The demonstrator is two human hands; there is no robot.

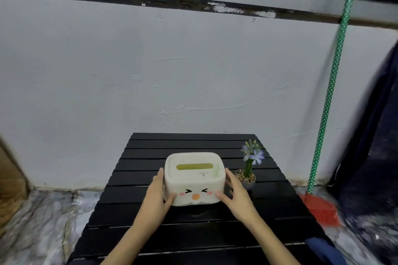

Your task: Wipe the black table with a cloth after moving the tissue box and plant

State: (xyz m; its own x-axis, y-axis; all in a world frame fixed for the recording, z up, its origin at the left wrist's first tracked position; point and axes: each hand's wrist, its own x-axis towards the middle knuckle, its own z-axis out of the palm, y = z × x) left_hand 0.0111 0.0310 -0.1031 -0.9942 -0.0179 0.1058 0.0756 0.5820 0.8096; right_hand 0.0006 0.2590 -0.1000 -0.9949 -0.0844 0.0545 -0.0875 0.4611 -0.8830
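Two hands are on the tissue box (195, 178), one on each short side: the left hand (158, 197) cups the left wall with its thumb round the front corner, and the right hand (235, 194) presses the right wall the same way, fingers spread flat against it, so the box is clamped between open palms more than pinched. It stands near the middle of the black slatted surface (150, 217), face toward the person, and I can't tell whether its base has left the slats. It looks like a light, hard plastic shell with rounded, smooth walls, so I'd judge it easy to lift but a bit slippery; holding low on the sides seems right, since the lid on top might come loose if taken alone. Just beside the right hand stands the small potted plant (249, 168), tall-stemmed over a tiny pebble-filled pot, which looks tippy and is the thing most likely to be knocked if the box swings right. A blue cloth (323, 247) lies at the near right corner, and a red broom with a green dotted handle (331, 84) leans on the wall to the right.
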